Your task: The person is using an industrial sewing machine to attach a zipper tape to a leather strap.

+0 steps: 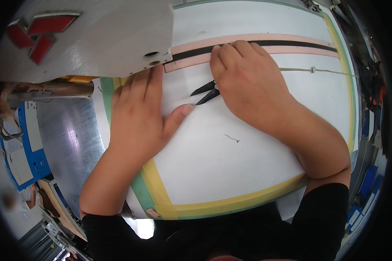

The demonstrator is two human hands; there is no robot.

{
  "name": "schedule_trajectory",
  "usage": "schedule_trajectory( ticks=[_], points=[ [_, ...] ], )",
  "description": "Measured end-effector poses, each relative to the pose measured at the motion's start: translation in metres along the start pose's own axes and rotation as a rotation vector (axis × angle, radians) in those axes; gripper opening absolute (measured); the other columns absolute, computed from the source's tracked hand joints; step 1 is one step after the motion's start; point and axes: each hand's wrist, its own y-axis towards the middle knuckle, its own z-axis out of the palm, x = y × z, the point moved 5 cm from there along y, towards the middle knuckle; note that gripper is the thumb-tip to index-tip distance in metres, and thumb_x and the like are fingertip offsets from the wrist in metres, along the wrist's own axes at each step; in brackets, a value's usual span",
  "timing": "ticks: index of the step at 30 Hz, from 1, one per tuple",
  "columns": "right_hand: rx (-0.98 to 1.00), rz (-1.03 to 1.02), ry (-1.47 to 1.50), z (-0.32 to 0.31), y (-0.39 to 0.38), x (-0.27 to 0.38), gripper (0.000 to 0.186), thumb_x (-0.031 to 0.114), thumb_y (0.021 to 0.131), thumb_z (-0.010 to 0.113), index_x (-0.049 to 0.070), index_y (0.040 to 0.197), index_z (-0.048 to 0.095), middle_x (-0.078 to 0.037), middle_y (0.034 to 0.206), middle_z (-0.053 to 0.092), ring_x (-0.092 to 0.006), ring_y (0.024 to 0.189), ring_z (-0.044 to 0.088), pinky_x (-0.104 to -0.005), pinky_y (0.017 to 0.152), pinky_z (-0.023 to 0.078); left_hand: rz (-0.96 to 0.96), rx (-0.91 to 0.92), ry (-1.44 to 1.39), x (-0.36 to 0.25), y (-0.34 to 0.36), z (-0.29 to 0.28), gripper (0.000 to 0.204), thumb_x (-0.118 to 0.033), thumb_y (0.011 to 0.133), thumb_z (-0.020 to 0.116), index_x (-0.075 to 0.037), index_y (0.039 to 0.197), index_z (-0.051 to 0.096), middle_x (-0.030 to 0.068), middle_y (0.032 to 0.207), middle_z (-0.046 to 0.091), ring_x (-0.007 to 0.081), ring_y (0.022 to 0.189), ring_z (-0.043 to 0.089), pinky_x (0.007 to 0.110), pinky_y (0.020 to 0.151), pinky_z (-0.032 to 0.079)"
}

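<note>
A long pink strip [300, 50] with a black band [287, 43] along its middle lies across the far part of the white work surface. My right hand [250, 82] rests its curled fingertips on this strip. Black-bladed snips [207, 92] are tucked in the same hand, their two blades apart and pointing left; the handles are hidden by the palm. My left hand [139, 111] lies flat with fingers stretched forward and thumb spread out to the right. Its fingertips reach the lower edge of a grey machine head [117, 39], near the strip's left end.
The machine head covers the upper left. Yellow tape [244, 195] and green tape [139, 191] border the white surface [231, 169]. A loose dark thread [231, 138] lies on it. Taut cord [331, 71] runs right. A shiny metal surface [69, 130] and another person [24, 200] are at left.
</note>
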Motion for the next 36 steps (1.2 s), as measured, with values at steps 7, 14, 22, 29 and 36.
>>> schedule_trajectory(
  ticks=[7, 14, 22, 29, 36],
  points=[
    [0.064, -0.012, -0.098, 0.003, 0.002, 0.000, 0.015, 0.006, 0.080, 0.063, 0.000, 0.090, 0.071, -0.011, 0.089, 0.063, -0.0274, 0.088, 0.061, -0.0385, 0.084, 0.049, -0.038, 0.022, 0.059, 0.003, 0.006, -0.002, 0.079, -0.046, 0.093, 0.075, 0.003, 0.151, 0.053, 0.0234, 0.148, 0.056, 0.0430, 0.135, 0.053, 0.053, 0.114, 0.039],
    [-0.117, -0.079, 0.078, 0.003, 0.011, 0.008, 0.027, 0.005, 0.082, 0.063, -0.001, 0.107, 0.071, -0.008, 0.100, 0.064, -0.0256, 0.096, 0.062, -0.0375, 0.089, 0.048, -0.031, 0.014, -0.014, 0.003, 0.011, -0.005, 0.081, -0.040, 0.088, 0.082, 0.002, 0.151, 0.053, 0.0224, 0.149, 0.055, 0.0429, 0.135, 0.052, 0.053, 0.113, 0.039],
    [-0.044, -0.076, 0.065, 0.003, 0.014, 0.015, 0.027, 0.005, 0.083, 0.063, -0.002, 0.108, 0.070, -0.009, 0.100, 0.064, -0.0265, 0.097, 0.062, -0.0373, 0.089, 0.050, -0.052, 0.014, -0.044, 0.004, 0.007, -0.005, 0.086, -0.039, 0.087, 0.084, 0.002, 0.154, 0.049, 0.0230, 0.153, 0.050, 0.0444, 0.136, 0.050, 0.053, 0.113, 0.039],
    [-0.057, -0.068, 0.071, 0.003, 0.015, 0.015, 0.026, 0.005, 0.084, 0.062, -0.003, 0.107, 0.069, -0.011, 0.099, 0.064, -0.0279, 0.096, 0.063, -0.0385, 0.091, 0.051, -0.027, 0.010, -0.068, 0.004, 0.008, -0.004, 0.085, -0.039, 0.087, 0.083, 0.004, 0.152, 0.049, 0.0226, 0.150, 0.052, 0.0431, 0.135, 0.051, 0.052, 0.114, 0.040],
    [-0.046, -0.088, 0.059, 0.004, 0.014, 0.015, 0.035, 0.005, 0.083, 0.063, -0.007, 0.115, 0.069, -0.011, 0.098, 0.064, -0.0272, 0.094, 0.064, -0.0374, 0.087, 0.052, -0.046, -0.002, -0.023, 0.003, 0.009, -0.005, 0.079, -0.043, 0.088, 0.081, 0.003, 0.147, 0.056, 0.0182, 0.150, 0.053, 0.0390, 0.135, 0.052, 0.050, 0.112, 0.042]
  ],
)
